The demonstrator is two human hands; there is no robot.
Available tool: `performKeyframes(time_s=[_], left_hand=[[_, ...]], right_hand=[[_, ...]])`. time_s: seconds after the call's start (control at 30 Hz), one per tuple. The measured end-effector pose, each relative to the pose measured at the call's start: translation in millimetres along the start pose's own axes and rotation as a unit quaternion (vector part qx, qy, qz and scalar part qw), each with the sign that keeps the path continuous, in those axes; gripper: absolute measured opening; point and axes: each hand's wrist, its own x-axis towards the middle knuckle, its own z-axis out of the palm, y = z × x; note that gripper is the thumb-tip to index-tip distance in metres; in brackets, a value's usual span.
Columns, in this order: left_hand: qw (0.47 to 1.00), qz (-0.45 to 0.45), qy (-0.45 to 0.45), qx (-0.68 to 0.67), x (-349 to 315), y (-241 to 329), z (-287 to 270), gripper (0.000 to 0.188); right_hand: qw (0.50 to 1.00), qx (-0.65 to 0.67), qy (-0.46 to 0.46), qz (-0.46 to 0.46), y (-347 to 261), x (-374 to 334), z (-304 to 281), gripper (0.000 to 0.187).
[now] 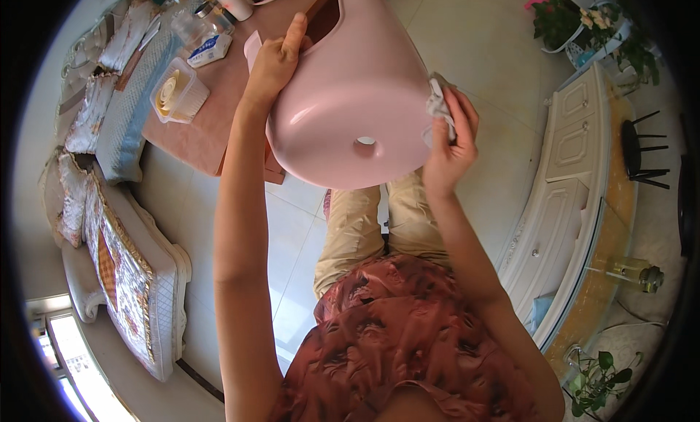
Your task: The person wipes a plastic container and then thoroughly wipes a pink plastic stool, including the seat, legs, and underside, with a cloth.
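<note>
A pink plastic stool (343, 123) is held up in front of me, tilted so that its rounded seat with a small hole faces me. My left hand (277, 66) is closed round the stool's edge at the upper left, thumb up along an opening in its side. On the stool's right side, my right hand (453, 134) grips a crumpled whitish cloth (439, 107) and presses it to the pink surface. Part of that cloth is hidden by my fingers.
To the left, a brown table (193, 141) bears a clear plastic tub (179, 100), a tissue pack (210, 52) and a cup (234, 3). Beyond it stands a cushioned sofa (131, 269). A white cabinet (565, 152) runs along the right, near potted plants (558, 25).
</note>
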Motion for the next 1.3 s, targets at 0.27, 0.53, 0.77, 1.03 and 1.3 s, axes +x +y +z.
performKeyframes(time_s=[0.27, 0.53, 0.77, 1.03, 1.3], left_hand=[[0.999, -0.01, -0.005, 0.042, 5.7, -16.6, -8.5, 0.079], [0.999, -0.018, -0.034, 0.036, 20.3, -34.6, -11.1, 0.076], [0.997, -0.014, -0.06, 0.044, 10.3, -27.7, -15.9, 0.077], [0.995, -0.089, 0.039, 0.028, 3.7, -29.7, -11.3, 0.077], [0.975, -0.151, 0.08, -0.144, -20.7, -3.5, -29.2, 0.077]], right_hand=[[0.929, -0.039, -0.173, -0.325, -12.0, -45.6, 91.3, 0.036], [0.721, -0.128, -0.46, -0.503, 27.0, -51.9, 51.8, 0.023], [0.766, -0.117, -0.334, -0.537, -8.1, 40.2, 51.4, 0.025], [0.995, -0.095, -0.024, 0.009, 73.7, -8.5, -29.4, 0.03], [0.93, 0.196, 0.021, 0.311, 39.9, 52.4, -14.5, 0.022]])
